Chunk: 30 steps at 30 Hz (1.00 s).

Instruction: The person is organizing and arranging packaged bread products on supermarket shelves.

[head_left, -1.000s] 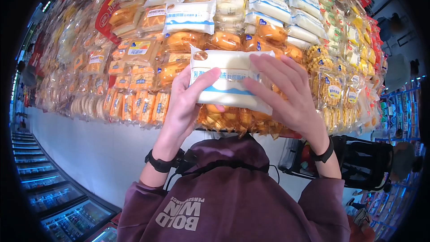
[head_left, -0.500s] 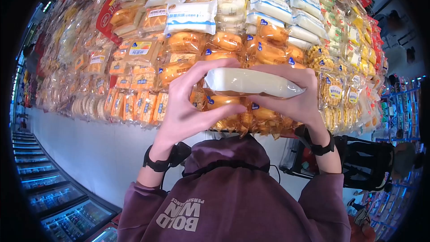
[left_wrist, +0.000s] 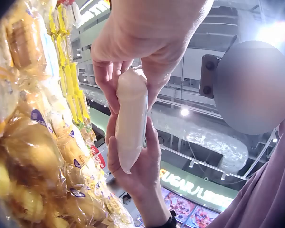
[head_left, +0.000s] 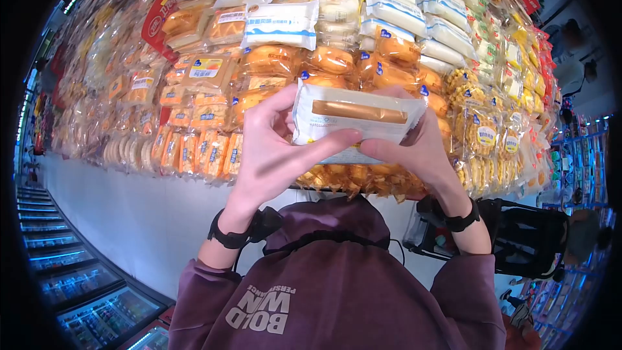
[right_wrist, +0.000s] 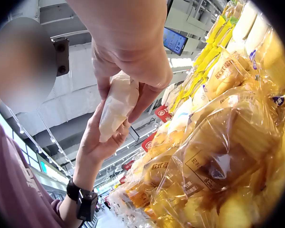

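Both hands hold a white wrapped packet of bread [head_left: 357, 131] above the heap. Its face with a clear window, brown cake showing through, is toward the head camera. My left hand [head_left: 265, 155] grips the left end, thumb lying across the lower part of the face. At the right end, my right hand [head_left: 427, 152] has its thumb on the near edge and its fingers behind. The left wrist view shows the packet [left_wrist: 132, 118] edge-on between the two hands. From the right wrist, the packet's pale end [right_wrist: 118, 107] sticks out below the right hand [right_wrist: 130, 57].
Wrapped breads [head_left: 330, 58] and cakes in rows fill the display beyond the hands. A similar white and blue packet [head_left: 282, 24] lies on top. Yellow waffle packs [head_left: 483, 133] are to the right, a black cart [head_left: 518, 233] behind them, freezer cases [head_left: 87, 317] at lower left.
The packet has been turned over: its blue-wave front faced up, then its plain edge, now the windowed face. My right fingers, spread over the front before, now wrap its right end.
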Tool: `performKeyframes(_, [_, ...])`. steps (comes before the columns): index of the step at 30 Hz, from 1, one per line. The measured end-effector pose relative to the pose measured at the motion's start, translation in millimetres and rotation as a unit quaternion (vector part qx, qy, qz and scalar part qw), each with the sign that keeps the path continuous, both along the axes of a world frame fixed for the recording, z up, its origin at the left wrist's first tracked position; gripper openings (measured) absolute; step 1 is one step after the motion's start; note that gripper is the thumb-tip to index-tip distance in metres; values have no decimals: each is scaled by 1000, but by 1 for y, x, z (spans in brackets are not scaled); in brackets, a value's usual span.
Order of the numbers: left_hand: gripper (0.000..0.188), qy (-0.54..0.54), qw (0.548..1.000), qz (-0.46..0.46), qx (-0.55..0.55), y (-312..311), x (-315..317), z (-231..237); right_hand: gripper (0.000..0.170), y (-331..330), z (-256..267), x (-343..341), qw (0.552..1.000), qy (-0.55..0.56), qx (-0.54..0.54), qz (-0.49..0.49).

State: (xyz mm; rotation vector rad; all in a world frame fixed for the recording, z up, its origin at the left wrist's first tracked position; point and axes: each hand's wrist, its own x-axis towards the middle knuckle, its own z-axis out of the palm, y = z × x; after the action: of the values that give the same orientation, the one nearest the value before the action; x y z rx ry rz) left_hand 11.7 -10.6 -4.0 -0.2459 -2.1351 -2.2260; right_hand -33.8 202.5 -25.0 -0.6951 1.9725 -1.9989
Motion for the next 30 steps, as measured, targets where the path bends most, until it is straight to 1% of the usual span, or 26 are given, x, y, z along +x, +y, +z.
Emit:
performKeyframes(4, [42, 0, 1000, 4, 18, 0, 0, -3, 49, -2, 9, 4, 999, -36, 26, -16])
performKeyframes(6, [42, -16, 999, 2, 36, -1, 0, -2, 47, -4, 19, 7, 997, -52, 38, -30])
performKeyframes(10, [37, -39, 998, 1, 56, -2, 0, -1, 44, -8, 24, 9, 996, -67, 42, -43])
performKeyframes(15, [36, -60, 997, 3, 51, -2, 1, 2, 43, -9, 25, 10, 993, -100, 37, -44])
performKeyframes(22, [37, -49, 997, 3, 56, -2, 2, 3, 43, -9, 26, 12, 994, -95, 32, -38])
performKeyframes(25, [41, -43, 998, 3, 53, -2, 3, 3, 43, -9, 27, 12, 996, -80, 38, -33])
performKeyframes(28, [42, -22, 999, 8, 36, -3, 4, 3, 42, -8, 26, 13, 998, -47, 35, -31])
performKeyframes(30, [40, 40, 999, 17, -11, -8, 4, -3, 41, -8, 20, 13, 999, -11, 25, -40])
